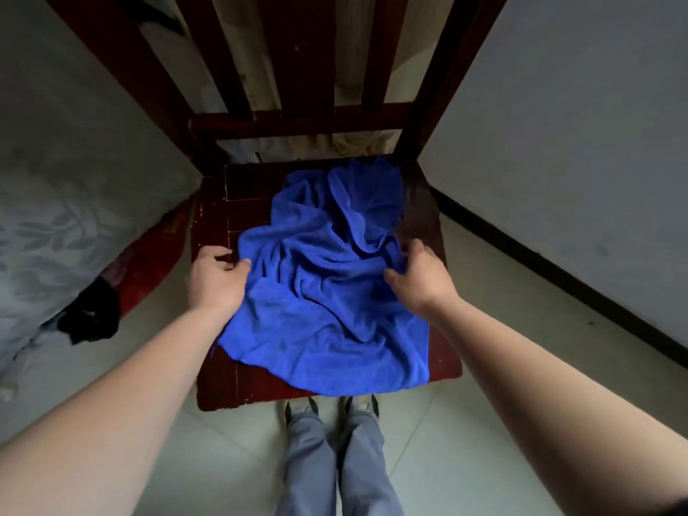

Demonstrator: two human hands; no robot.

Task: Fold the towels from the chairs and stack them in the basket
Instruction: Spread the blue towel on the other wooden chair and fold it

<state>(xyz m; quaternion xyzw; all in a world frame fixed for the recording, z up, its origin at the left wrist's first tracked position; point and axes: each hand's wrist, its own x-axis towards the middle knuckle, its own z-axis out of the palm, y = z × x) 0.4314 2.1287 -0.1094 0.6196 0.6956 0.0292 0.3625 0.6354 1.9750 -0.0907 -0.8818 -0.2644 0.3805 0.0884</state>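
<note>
Head view, only view. Blue towel (324,288) lies crumpled on the seat of a dark red wooden chair (216,225), covering most of the seat. Its near hem hangs just past the front edge at 6 o'clock, and its far end is bunched up toward the chair back at about 12 to 1 o'clock. So the long axis runs front to back, near edge to backrest, leaning slightly right at the far end. Left hand (217,277) sits at the towel's 9 o'clock edge, thumb tip on the cloth and fingers curled beside it; reads as a pinch on the left hem, though the fingers underneath are hidden. Right hand (417,277) is at the 3 o'clock edge, fingers curled into a raised fold with the thumb pressing from below, gripping cloth. The hands sit across the short axis from each other, level, both touching, neither nearer. Judgement: the step is taking hold to lift and spread the towel. With both grips mid-length rather than at corners, the far bunched end would likely drag, so a regrip toward the corners seems needed. No basket in frame. Dark cloth (91,318) lies on pale bedding at 9 o'clock of the chair, apart from the towel.
</note>
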